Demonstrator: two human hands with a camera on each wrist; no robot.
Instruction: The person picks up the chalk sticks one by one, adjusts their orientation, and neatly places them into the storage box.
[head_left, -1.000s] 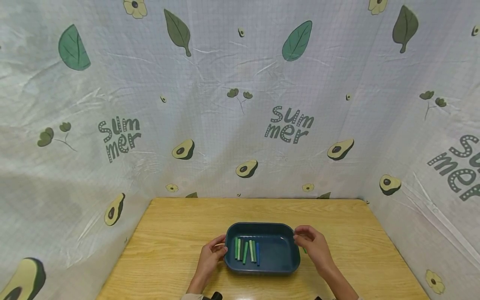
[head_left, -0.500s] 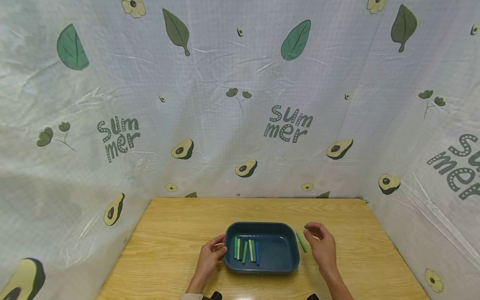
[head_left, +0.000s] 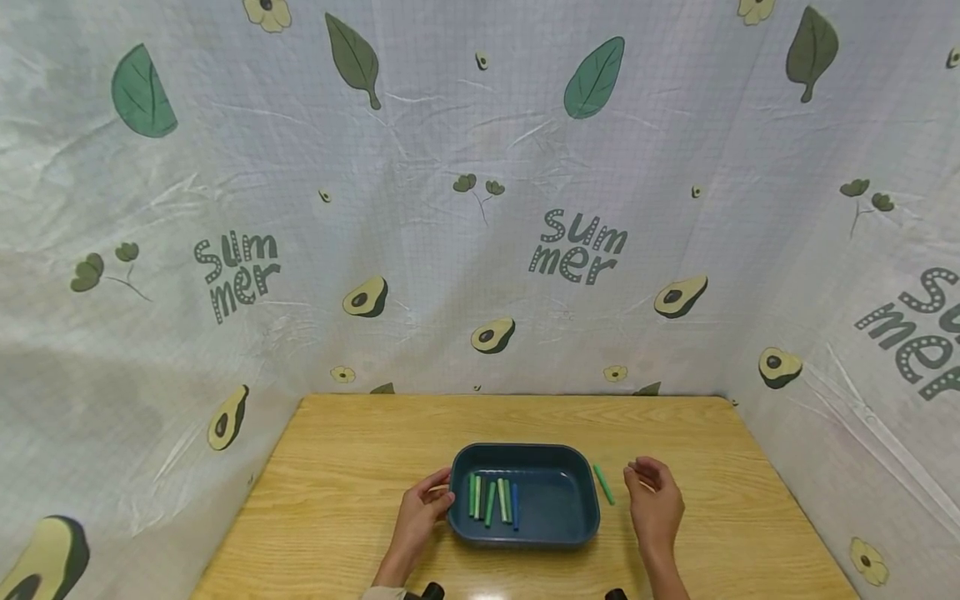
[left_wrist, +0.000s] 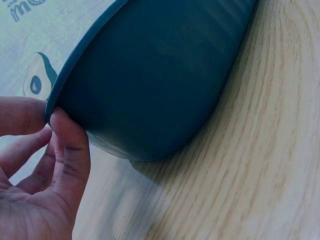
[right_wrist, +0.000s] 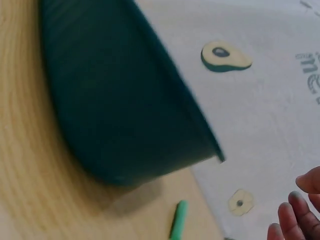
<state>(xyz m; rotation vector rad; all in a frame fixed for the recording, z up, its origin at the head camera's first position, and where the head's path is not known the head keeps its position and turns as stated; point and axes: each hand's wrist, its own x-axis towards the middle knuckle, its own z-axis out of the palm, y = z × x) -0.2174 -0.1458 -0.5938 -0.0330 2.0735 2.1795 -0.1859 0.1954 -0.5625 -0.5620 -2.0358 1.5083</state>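
A deep teal rectangular tray [head_left: 555,533] with rounded corners stands on the table. My left hand [head_left: 420,515] pinches its left rim between thumb and fingers, seen close up on the rim [left_wrist: 82,47] in the left wrist view. Inside, on the left, several chalk-like sticks [head_left: 491,503] in greens, a dark tone and blue lie side by side. One green stick [head_left: 603,484] lies on the table just right of the tray. Farther right my right hand [head_left: 656,504] hovers with loosely bent fingers, holding nothing. Its fingertips [right_wrist: 296,200] look smudged dark in the right wrist view.
The wooden table [head_left: 360,450] reaches back to a hanging sheet [head_left: 420,233] printed with avocados and leaves. That sheet also encloses both sides. Dark round ends of the wrist gear [head_left: 433,591] show at the bottom edge.
My right hand has left the tray's right rim and moved rightward, past the green stick, which is now fully uncovered. The left hand and tray have stayed in place.
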